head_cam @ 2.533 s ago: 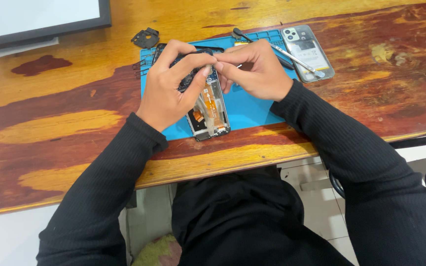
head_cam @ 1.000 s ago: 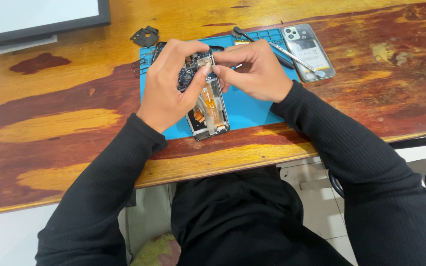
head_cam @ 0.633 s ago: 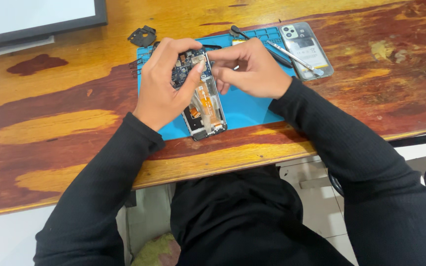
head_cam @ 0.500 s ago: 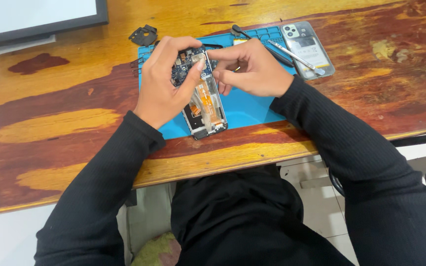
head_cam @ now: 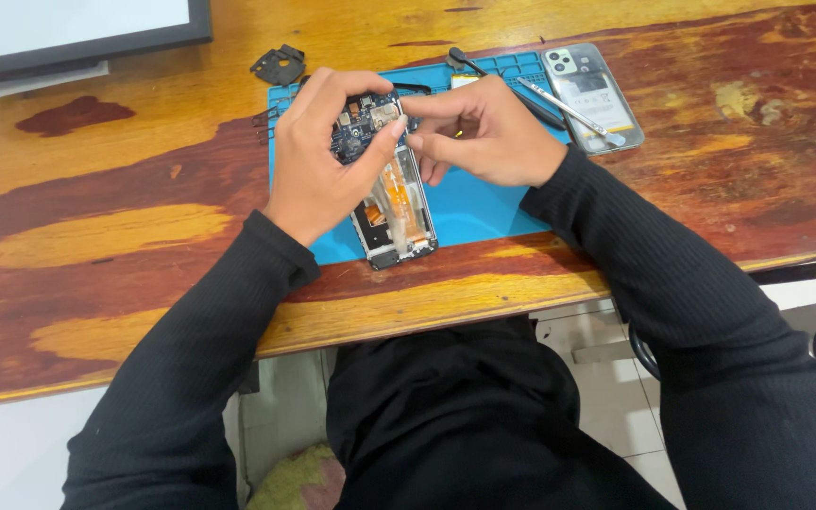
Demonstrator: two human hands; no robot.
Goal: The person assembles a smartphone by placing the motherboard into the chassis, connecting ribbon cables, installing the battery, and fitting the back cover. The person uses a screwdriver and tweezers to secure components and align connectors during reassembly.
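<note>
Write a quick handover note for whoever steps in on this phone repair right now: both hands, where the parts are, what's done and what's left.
Left hand: grips the circuit board, lifted over the upper end of the opened phone.
Right hand: fingertips pinched at the board's right edge; whether it holds a tool cannot be told.
Parts: the opened phone lies on the blue mat, its orange ribbon cable exposed. The back cover lies at the mat's right end with a metal pry tool across it. A small black part sits on the wooden table beyond the mat.
Done: cover off, board raised.
Left: board not yet set down clear of the phone.
</note>
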